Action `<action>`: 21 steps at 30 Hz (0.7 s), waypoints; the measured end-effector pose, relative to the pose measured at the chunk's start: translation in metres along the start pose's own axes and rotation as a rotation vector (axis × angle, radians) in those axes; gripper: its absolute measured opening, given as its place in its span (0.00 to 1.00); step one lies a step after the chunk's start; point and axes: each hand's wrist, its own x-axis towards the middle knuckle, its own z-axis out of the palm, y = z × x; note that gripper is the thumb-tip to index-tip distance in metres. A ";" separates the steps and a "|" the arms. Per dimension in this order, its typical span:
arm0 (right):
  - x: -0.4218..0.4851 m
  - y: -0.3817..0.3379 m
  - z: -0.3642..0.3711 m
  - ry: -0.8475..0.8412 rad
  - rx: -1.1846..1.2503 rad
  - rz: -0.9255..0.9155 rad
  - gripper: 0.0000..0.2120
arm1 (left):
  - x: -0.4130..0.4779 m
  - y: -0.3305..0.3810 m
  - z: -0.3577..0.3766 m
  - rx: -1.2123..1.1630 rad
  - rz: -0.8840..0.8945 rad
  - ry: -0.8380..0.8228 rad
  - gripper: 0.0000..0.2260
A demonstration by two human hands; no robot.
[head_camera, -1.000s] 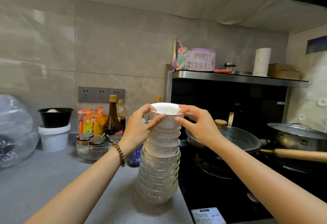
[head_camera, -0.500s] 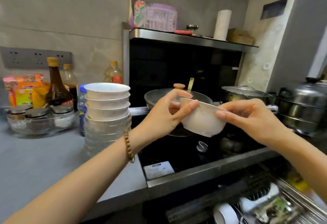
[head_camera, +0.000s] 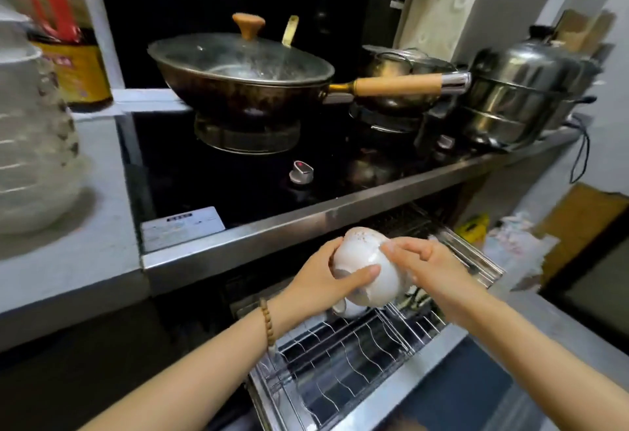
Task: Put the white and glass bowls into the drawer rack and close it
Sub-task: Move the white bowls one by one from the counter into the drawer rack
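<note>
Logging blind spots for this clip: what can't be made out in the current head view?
- Small white item in the wire drawer rack: mostly hidden behind the tilted white ceramic bowl and the left hand.
- Bowl's far side: covered by the right hand.
- Stack of white and glass bowls: cut off by the left edge, blurred; count unreadable.
- White stovetop label: print too small.

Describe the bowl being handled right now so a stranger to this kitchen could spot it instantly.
Find the black stovetop with the lidded wok, then drop to the pulled-out wire drawer rack below it. Over that rack, the left hand and right hand hold a white bowl, tipped nearly upside down. The other stacked bowls sit on the counter.
</note>
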 end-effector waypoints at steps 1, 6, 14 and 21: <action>0.003 0.013 0.002 0.009 0.028 0.038 0.17 | 0.003 -0.014 0.004 -0.004 -0.016 0.002 0.19; 0.027 0.069 0.017 -0.032 0.065 0.211 0.09 | 0.010 -0.077 0.015 0.056 -0.069 0.028 0.37; 0.069 0.125 0.041 -0.135 0.023 0.368 0.13 | 0.027 -0.160 0.020 0.108 -0.115 0.135 0.42; 0.113 0.150 0.023 -0.291 -0.310 0.207 0.17 | 0.050 -0.207 0.017 0.111 -0.163 0.230 0.37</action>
